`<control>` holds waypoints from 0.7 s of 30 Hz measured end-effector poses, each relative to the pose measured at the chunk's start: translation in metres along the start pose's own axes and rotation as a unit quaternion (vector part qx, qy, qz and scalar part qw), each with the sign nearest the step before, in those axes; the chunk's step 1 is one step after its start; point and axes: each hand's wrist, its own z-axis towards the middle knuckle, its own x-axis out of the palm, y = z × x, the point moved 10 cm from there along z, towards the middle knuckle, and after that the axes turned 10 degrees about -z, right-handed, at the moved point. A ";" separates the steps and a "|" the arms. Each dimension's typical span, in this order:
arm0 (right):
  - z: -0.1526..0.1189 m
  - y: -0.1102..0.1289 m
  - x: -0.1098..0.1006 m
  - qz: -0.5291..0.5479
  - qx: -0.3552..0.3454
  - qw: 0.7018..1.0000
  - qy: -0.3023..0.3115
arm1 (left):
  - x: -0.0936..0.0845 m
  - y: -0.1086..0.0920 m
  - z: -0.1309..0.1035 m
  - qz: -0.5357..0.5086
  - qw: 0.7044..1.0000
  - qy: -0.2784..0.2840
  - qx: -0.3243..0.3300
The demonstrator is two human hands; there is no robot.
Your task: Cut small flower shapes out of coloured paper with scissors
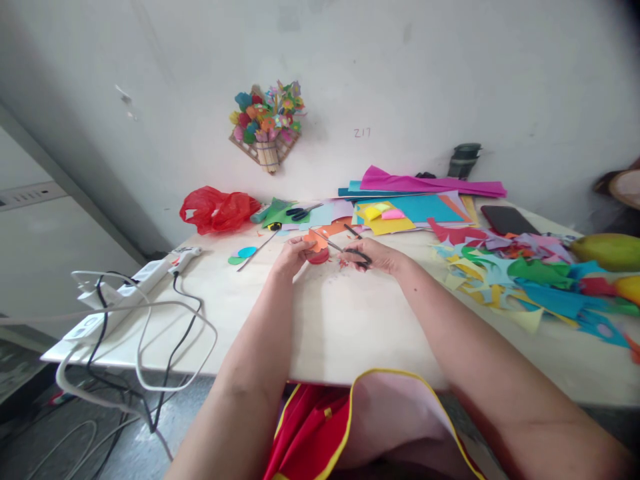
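Between its thumb and fingers, my left hand [295, 253] pinches a small orange paper piece [317, 241] with a rounded, scalloped outline. My right hand [376, 256] has its fingers in the dark handles of a pair of scissors [358, 254]. The blades point left towards the orange paper and look spread; whether they touch it I cannot tell. A red paper disc [319, 256] lies on the table just below the orange paper. Tiny orange and red snippets lie around the scissors.
A second pair of scissors [299, 214] rests on green paper at the back. Coloured sheets [415, 208] are stacked behind my hands, and paper scraps [530, 273] heap at the right beside a phone [509, 221]. A power strip [120, 300] with cables lies left, near a red plastic bag [217, 208].
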 end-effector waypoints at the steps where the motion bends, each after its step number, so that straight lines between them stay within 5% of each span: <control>1: 0.000 0.000 0.000 0.001 0.000 1.000 0.001 | -0.001 0.000 0.000 0.000 1.000 -0.003 -0.001; 21: -0.003 0.007 0.004 0.011 0.003 1.000 -0.005 | 0.000 -0.003 0.003 -0.003 1.000 -0.009 0.018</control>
